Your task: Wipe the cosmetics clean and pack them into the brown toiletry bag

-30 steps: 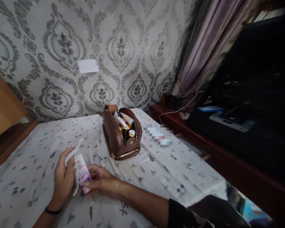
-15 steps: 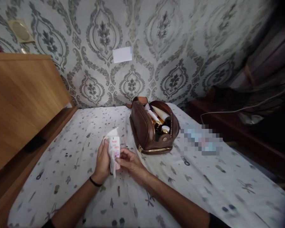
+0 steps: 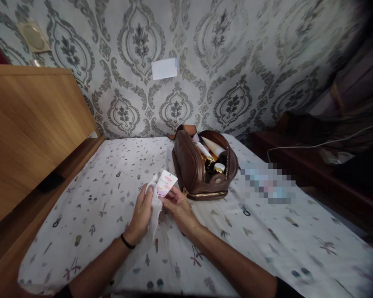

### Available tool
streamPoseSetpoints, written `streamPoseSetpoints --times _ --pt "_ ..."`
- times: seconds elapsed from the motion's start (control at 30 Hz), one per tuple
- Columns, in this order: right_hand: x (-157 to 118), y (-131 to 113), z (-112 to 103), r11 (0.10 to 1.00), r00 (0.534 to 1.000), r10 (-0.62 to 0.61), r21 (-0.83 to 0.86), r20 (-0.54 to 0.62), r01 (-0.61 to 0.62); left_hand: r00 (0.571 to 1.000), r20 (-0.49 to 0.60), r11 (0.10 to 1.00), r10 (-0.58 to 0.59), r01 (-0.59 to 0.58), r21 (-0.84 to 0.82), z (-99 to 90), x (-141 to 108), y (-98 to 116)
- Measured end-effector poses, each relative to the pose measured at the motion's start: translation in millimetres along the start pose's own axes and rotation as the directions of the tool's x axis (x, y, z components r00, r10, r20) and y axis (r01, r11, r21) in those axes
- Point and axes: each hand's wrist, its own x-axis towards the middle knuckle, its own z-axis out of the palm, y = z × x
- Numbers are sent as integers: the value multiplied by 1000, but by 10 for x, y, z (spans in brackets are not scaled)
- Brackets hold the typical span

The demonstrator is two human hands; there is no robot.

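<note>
A white and pink squeeze tube (image 3: pixel 167 182) with red print is tilted up to the right, its lower end hidden by fingers. My right hand (image 3: pixel 180 209) pinches it between thumb and fingers. My left hand (image 3: pixel 142 211), with a black band at the wrist, is closed on a white tissue or cloth (image 3: pixel 155 209) that lies against the tube's left side and hangs down below. Just beyond my hands stands a brown toiletry bag (image 3: pixel 191 165), unzipped, with several tubes and bottles inside, among them a white-capped bottle (image 3: pixel 219 167).
The bag and my hands are over a bed with a patterned white sheet (image 3: pixel 112 165). A wooden cabinet (image 3: pixel 34 136) borders it at left, the patterned wall behind. A blurred-out item (image 3: pixel 267 182) lies right of the bag, near a dark red ledge (image 3: pixel 286 161) with a white cable.
The tube has turned from upright to leaning right and rises further out of the tissue. Both hands have shifted slightly right; the view has moved a little too.
</note>
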Motion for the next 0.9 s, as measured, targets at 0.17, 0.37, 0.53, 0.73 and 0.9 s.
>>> streamPoseSetpoints --times 0.17,0.37,0.53,0.73,0.9 --pt "20 -15 7 995 991 -96 18 -93 98 961 260 988 99 -126 90 -40 -90 23" --pt "8 -145 -32 986 977 -148 -94 -153 134 969 216 981 120 -149 123 -90 -36 23" --pt "-22 -260 -23 954 975 -205 -239 -84 180 999 -36 986 29 -22 167 -180 18 146" --pt "-102 -375 -25 911 992 -65 -400 105 102 985 -138 968 -107 135 214 -211 18 444" --pt "-321 -654 -43 736 972 -79 -645 222 207 996 -56 961 -67 79 266 -101 45 651"
